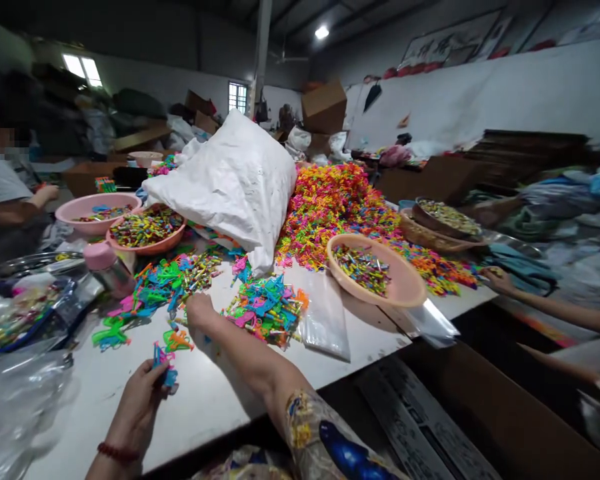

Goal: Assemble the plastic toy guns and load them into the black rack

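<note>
My left hand (141, 393) is closed on a few small blue and pink plastic toy pieces (165, 367), held low over the white table. My right hand (201, 312) reaches forward to the pile of mixed plastic toys (163, 283). Its fingers look curled, and whatever they hold is hidden behind the hand. Just in front of the hands lies an orange and green toy piece (178, 339), with a green and blue one (111, 332) to the left. A second heap of blue, green and pink toys (267, 310) sits to the right of my right forearm.
A big white sack (230, 180) stands mid-table beside a mound of colourful pieces (330, 207). Around them are an orange basin (167, 243), a peach basin (405, 280), a pink-lidded bottle (109, 270) and clear plastic bags (327, 323). Other people's arms (555, 303) show at both sides.
</note>
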### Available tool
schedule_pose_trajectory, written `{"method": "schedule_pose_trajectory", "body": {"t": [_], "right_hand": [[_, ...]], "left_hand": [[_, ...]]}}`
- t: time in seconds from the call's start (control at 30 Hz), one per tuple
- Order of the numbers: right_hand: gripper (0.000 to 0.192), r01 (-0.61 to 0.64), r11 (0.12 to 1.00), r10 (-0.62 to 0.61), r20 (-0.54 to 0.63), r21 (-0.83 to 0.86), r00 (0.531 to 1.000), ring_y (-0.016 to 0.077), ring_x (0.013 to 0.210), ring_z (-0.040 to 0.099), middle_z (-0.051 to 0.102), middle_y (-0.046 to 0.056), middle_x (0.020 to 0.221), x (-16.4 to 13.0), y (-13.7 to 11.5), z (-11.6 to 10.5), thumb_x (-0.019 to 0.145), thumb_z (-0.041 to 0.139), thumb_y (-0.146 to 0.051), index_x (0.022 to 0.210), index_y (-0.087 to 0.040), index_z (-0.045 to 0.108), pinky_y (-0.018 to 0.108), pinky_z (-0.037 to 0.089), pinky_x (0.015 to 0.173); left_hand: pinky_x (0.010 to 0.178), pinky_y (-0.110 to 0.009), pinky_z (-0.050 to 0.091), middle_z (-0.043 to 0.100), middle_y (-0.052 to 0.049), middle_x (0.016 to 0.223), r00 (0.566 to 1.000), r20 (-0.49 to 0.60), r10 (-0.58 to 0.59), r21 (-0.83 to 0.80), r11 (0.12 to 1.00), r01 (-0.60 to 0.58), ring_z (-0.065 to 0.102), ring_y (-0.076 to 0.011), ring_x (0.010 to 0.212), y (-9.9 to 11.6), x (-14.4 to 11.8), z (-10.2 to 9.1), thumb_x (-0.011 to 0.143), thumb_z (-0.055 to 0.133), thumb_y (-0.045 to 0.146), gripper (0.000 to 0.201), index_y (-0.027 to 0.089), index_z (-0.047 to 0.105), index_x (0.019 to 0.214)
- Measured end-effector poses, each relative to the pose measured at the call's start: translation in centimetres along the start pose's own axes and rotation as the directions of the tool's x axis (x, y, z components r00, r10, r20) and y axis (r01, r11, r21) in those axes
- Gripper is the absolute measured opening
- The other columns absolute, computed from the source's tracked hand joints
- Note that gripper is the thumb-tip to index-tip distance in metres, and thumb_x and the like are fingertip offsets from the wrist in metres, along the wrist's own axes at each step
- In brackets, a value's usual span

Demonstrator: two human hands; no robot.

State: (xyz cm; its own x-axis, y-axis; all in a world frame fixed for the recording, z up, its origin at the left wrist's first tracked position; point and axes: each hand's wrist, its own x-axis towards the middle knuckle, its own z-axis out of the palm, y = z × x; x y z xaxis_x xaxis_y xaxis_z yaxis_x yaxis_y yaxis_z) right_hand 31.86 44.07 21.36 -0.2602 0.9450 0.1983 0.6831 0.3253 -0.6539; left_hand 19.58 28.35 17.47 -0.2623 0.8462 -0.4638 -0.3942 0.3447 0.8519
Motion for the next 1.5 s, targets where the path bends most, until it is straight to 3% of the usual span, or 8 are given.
{"method": "schedule_pose_trajectory", "body": {"t": [0.2, 0.37, 0.53, 0.73, 1.03, 1.17, 1.3, 1.5], "right_hand": [[0.004, -0.048, 0.996, 0.044, 0.06, 0.069, 0.997, 0.0251, 0.092, 0.067, 0.071, 0.008, 0.088, -2.2, -0.1, -1.2, 0.079, 0.069, -0.018, 0.079, -0.022, 0.067, 0.039, 0.053, 0.082], [0.023, -0.127, 0.95, 0.071, 0.198, 0.286, 0.978, 0.0213, 0.1, 0.062, 0.069, 0.005, 0.102, -8.3, 1.6, -1.4, 0.094, 0.045, -0.025, 0.103, -0.021, 0.066, 0.036, 0.05, 0.091], [0.033, -0.264, 0.718, 0.083, 0.298, 0.644, 0.951, 0.0141, 0.074, 0.055, 0.063, 0.0, 0.082, -14.3, 3.2, -2.9, 0.088, 0.06, -0.051, 0.1, -0.022, 0.069, 0.027, 0.045, 0.068], [0.04, -0.362, 0.562, 0.091, 0.379, 0.743, 0.921, 0.0121, 0.068, 0.053, 0.068, 0.002, 0.086, -17.7, 3.1, -3.8, 0.079, 0.072, -0.054, 0.102, -0.02, 0.07, 0.025, 0.043, 0.062], [0.032, -0.19, 0.68, 0.019, 0.243, 0.708, 0.97, 0.0163, 0.081, 0.063, 0.072, 0.003, 0.092, -20.1, 2.8, -3.5, 0.087, 0.066, -0.049, 0.1, -0.021, 0.07, 0.029, 0.051, 0.075], [0.026, -0.045, 0.791, -0.06, 0.151, 0.61, 0.987, 0.016, 0.079, 0.064, 0.073, 0.004, 0.092, -21.0, 1.6, -3.5, 0.092, 0.062, -0.042, 0.102, -0.02, 0.069, 0.029, 0.053, 0.073], [0.023, 0.069, 0.85, -0.125, 0.072, 0.523, 0.99, 0.0152, 0.074, 0.065, 0.073, 0.004, 0.088, -21.5, 1.1, -2.9, 0.095, 0.058, -0.038, 0.102, -0.019, 0.068, 0.028, 0.054, 0.07], [0.019, 0.189, 0.87, -0.195, -0.034, 0.455, 0.98, 0.017, 0.078, 0.069, 0.073, 0.007, 0.092, -21.7, 1.6, -2.1, 0.097, 0.056, -0.034, 0.104, -0.02, 0.066, 0.029, 0.057, 0.073]], "left_hand": [[0.042, -0.017, 0.04, 0.058, 0.004, 0.061, 1.0, -0.026, 0.011, -0.101, 0.995, -0.014, 0.049, -0.0072, 0.049, -0.9, -2.1, 0.3, 0.058, 0.087, 0.032, 0.035, 0.016, 0.059, 0.07], [0.046, -0.015, 0.041, 0.062, 0.003, 0.069, 0.996, -0.011, 0.09, -0.13, 0.987, -0.091, 0.051, -0.0053, 0.054, 0.4, -2.8, 0.3, 0.057, 0.09, 0.032, 0.04, 0.012, 0.065, 0.081], [0.045, -0.015, 0.044, 0.066, 0.0, 0.072, 0.997, 0.04, 0.068, -0.197, 0.979, -0.059, 0.055, -0.0057, 0.054, 0.2, -3.0, 0.6, 0.055, 0.092, 0.029, 0.045, 0.011, 0.065, 0.087], [0.043, -0.016, 0.048, 0.068, -0.001, 0.074, 0.998, 0.055, -0.002, -0.191, 0.982, 0.013, 0.062, -0.0096, 0.057, -0.2, -4.4, 1.9, 0.056, 0.091, 0.024, 0.043, 0.012, 0.065, 0.088], [0.056, -0.022, 0.057, 0.068, -0.002, 0.079, 0.998, -0.023, -0.057, -0.33, 0.943, 0.046, 0.064, -0.0103, 0.064, -0.2, -4.8, 2.5, 0.061, 0.091, 0.027, 0.038, 0.011, 0.065, 0.084], [0.04, -0.015, 0.039, 0.058, 0.003, 0.062, 0.996, -0.077, -0.04, -0.325, 0.946, 0.013, 0.049, -0.0048, 0.047, -0.7, -5.0, 3.2, 0.06, 0.093, 0.039, 0.045, 0.013, 0.059, 0.076], [0.035, -0.014, 0.019, 0.046, 0.009, 0.053, 0.997, -0.034, -0.069, -0.363, 0.93, 0.052, 0.033, -0.0012, 0.039, -0.9, -5.6, 4.0, 0.058, 0.094, 0.042, 0.05, 0.015, 0.054, 0.073], [0.042, -0.018, 0.034, 0.049, 0.006, 0.051, 0.999, -0.044, -0.029, -0.383, 0.924, 0.01, 0.042, -0.0048, 0.042, -0.9, -6.3, 5.2, 0.06, 0.093, 0.038, 0.046, 0.015, 0.054, 0.068]]}}
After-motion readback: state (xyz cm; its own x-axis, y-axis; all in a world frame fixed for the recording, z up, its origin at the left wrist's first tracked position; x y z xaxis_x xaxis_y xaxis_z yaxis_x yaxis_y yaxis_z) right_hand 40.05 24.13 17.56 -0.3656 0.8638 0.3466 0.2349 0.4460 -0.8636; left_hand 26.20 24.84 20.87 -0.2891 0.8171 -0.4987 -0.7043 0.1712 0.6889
